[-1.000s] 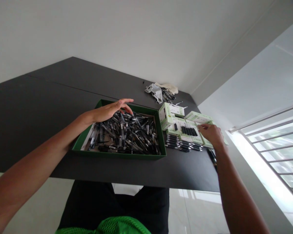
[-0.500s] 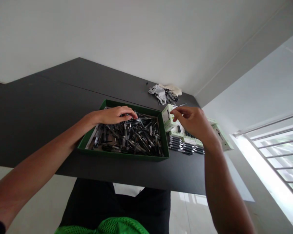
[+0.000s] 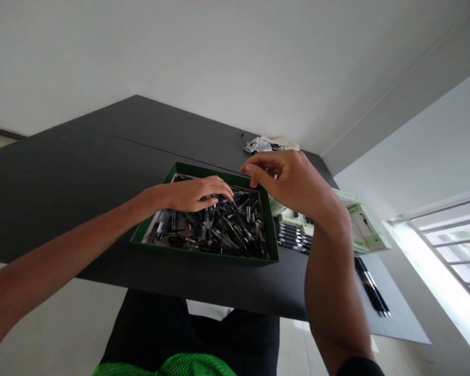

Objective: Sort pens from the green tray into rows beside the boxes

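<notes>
My left hand lies low over the green box with its fingers stretched out and the thumb apart. Its fingertips are at the heap of black and clear pens inside; whether they touch one is unclear. Over the box's far right corner hovers my right hand, fingers loosely bent and thumb a little apart, with nothing visible between them. Beneath the right wrist, stacked black pens and pale green cartons are partly hidden.
A larger pale green carton stands at the right, by the window side. Black pens lie at the table's right end. Grey and cream cloths rest at the back near the wall. The dark table extends left.
My right hand has moved left from the cartons to above the green box. My left hand has lowered onto the pens, its fingers now pointing down right. The view has shifted slightly.
</notes>
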`<state>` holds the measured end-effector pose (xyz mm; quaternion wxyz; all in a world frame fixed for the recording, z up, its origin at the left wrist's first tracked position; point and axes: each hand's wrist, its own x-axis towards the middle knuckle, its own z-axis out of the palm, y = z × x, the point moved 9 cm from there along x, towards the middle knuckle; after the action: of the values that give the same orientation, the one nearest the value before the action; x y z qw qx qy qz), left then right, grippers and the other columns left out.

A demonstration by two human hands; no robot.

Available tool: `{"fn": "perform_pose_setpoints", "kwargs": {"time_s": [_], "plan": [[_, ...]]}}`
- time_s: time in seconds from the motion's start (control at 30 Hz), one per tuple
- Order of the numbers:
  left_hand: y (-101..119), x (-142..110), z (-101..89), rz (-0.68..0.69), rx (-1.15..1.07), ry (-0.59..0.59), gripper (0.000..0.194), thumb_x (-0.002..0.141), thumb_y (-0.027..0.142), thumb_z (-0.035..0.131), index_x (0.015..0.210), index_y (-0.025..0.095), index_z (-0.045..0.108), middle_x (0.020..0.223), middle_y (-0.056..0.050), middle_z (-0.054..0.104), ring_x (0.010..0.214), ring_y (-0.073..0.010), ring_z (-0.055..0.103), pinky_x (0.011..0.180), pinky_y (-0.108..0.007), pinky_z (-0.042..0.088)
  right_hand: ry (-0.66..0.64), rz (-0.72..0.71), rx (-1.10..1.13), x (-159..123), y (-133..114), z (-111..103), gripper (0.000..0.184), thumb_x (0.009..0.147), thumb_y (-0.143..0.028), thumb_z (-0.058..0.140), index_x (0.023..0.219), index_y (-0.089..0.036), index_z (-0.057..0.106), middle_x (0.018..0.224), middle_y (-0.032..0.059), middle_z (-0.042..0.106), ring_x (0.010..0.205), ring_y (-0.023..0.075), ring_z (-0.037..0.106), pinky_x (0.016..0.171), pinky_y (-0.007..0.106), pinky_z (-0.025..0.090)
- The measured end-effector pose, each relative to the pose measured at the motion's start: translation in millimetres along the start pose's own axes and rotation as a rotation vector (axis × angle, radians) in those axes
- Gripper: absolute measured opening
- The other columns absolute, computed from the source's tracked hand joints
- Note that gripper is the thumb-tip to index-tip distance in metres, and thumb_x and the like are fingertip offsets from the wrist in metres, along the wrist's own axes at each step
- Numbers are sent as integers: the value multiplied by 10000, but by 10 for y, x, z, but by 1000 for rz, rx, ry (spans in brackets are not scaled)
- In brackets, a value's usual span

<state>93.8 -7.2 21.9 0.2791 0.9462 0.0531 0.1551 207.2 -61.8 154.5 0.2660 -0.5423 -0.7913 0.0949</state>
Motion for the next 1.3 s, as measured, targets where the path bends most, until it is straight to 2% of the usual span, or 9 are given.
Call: {"fn": "perform_pose_setpoints", "kwargs": {"time_s": [0.13,0.27,0.4,0.53,0.7,0.93,1.1,1.2,1.3], "plan": [[143,-5,231,60,24,-203,446,1095,306,479,1520,266,606,1661,-71,520,1595,-252,392,1347,-444,259,-65,-87,50,72,-185,43,282,1022,-302,590,1016,-140,821,810,38,750,730,140,627,697,285,430],[196,-27,368,39,52,-344,446,1125,357,445,1514,236,627,1711,-76,450,1590,-264,408,1329,-418,295,-193,-149,106,82,-301,133,283,1033,-269,574,1088,-119,808,867,54,767,763,134,647,706,276,438],[190,8,339,11,93,-333,403,1125,360,450,1383,244,738,1575,-97,610,1433,-258,579,1247,-379,400,-262,-160,138,35,-301,115,276,1038,-262,574,1118,-133,804,914,56,784,794,138,677,709,272,464],[145,37,296,-4,93,-292,370,1117,314,468,1278,225,789,1447,-103,701,1323,-237,649,1173,-342,459,-231,-138,142,-35,-192,-51,291,1055,-315,577,1166,-157,795,908,48,785,769,137,679,692,271,487],[99,31,278,-13,77,-254,361,1121,320,471,1229,222,802,1401,-89,727,1330,-231,639,1180,-340,445,-203,-72,97,-87,-46,-197,303,1059,-369,601,1218,-180,777,890,35,767,758,138,679,693,265,510],[127,38,257,13,97,-224,349,1118,282,474,1130,205,814,1325,-90,756,1289,-219,653,1150,-334,462,-175,-94,97,-83,-57,-231,295,1058,-338,604,1213,-158,778,853,17,754,701,108,647,657,253,488],[120,37,182,17,112,-176,359,1120,285,457,1119,202,807,1410,-105,703,1282,-221,648,1110,-336,490,-124,-125,118,-105,-63,-301,285,1051,-363,622,1172,-163,786,846,38,755,725,130,651,634,259,464],[216,69,139,56,158,-143,354,1117,296,454,1133,213,797,1467,-112,661,1297,-241,627,1127,-368,482,-89,-151,121,-125,-59,-362,281,1054,-362,621,1167,-163,784,840,34,752,711,126,626,637,261,451],[401,186,219,110,196,-164,344,1118,296,457,1274,205,750,1479,-121,662,1353,-245,603,1188,-372,447,-66,-157,112,-132,-41,-401,271,1055,-342,615,1165,-163,785,826,26,749,692,120,605,634,262,442]]}}
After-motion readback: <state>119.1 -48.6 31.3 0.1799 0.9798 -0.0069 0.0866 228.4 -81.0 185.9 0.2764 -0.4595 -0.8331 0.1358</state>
